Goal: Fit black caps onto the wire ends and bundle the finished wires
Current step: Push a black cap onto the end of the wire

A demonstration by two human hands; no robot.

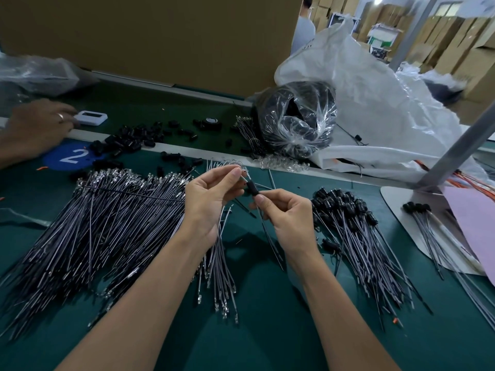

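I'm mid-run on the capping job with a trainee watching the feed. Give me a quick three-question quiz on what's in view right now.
1. True or false: the pile of capped wires lies to the right of the right hand.
2. The left hand pinches a wire end. What does the right hand pinch against it? A) a black cap B) a screwdriver C) scissors
3. Fill in: the blue disc shows the number ___.
Key: 1 true; 2 A; 3 the number 2.
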